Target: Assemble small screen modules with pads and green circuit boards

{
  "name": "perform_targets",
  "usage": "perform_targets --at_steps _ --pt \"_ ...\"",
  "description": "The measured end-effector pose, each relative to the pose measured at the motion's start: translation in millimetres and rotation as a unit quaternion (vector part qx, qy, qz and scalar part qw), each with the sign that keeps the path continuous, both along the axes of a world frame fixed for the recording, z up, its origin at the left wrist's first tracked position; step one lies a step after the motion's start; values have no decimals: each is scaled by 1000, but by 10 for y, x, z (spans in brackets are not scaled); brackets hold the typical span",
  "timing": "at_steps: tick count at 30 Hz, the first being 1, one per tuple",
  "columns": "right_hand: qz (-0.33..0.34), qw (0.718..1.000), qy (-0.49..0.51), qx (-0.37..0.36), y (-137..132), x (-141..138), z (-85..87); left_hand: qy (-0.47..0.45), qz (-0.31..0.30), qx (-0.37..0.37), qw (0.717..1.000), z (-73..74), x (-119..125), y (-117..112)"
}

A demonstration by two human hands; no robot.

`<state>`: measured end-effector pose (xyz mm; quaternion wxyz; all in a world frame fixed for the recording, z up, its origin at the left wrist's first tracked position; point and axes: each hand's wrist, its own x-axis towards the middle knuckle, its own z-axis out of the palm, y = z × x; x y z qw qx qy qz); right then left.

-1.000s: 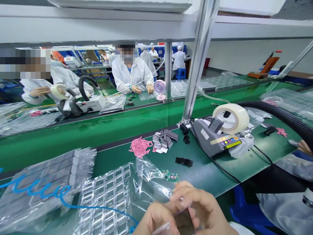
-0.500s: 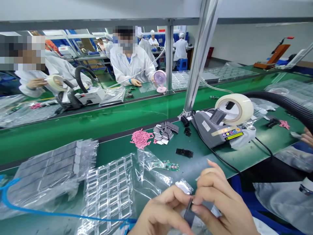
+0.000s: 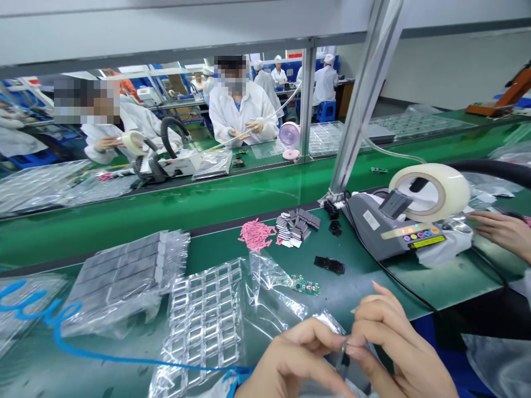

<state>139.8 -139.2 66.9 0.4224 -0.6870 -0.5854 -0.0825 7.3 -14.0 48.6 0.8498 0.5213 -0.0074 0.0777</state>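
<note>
My left hand point(image 3: 296, 359) and my right hand point(image 3: 400, 348) meet at the bottom edge of the view, fingertips pinched together on a small dark flat part point(image 3: 344, 354). A crinkled clear plastic bag point(image 3: 327, 320) lies just behind my fingers. A blue coiled wrist-strap cord point(image 3: 83, 348) runs from my left wrist across the bench. A small green circuit board point(image 3: 305, 286) lies on the green mat just beyond my hands.
Clear blister tray point(image 3: 207, 320) and a bagged tray of grey parts point(image 3: 120, 273) lie left. Pink pieces point(image 3: 255, 233), striped parts point(image 3: 296, 226), black clips point(image 3: 329, 264) and a tape dispenser point(image 3: 409, 221) sit beyond. A co-worker's hand point(image 3: 504, 232) reaches in at right. Workers sit across the conveyor.
The camera has turned left and down slightly. My hands rose into view and the pinch tightened on the dark part. The co-worker's hand at right reached farther in toward the dispenser.
</note>
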Motion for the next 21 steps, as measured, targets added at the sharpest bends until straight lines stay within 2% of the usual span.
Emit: perform_targets --at_steps 7,14,21 --pt "7 1000 2 14 39 -7 -34 16 1 2 1000 -6 -2 23" --pt "2 1000 8 20 50 -46 -102 16 -18 49 999 -75 -21 69" --pt "-23 999 28 -5 85 -98 -210 48 -12 15 999 -81 5 65"
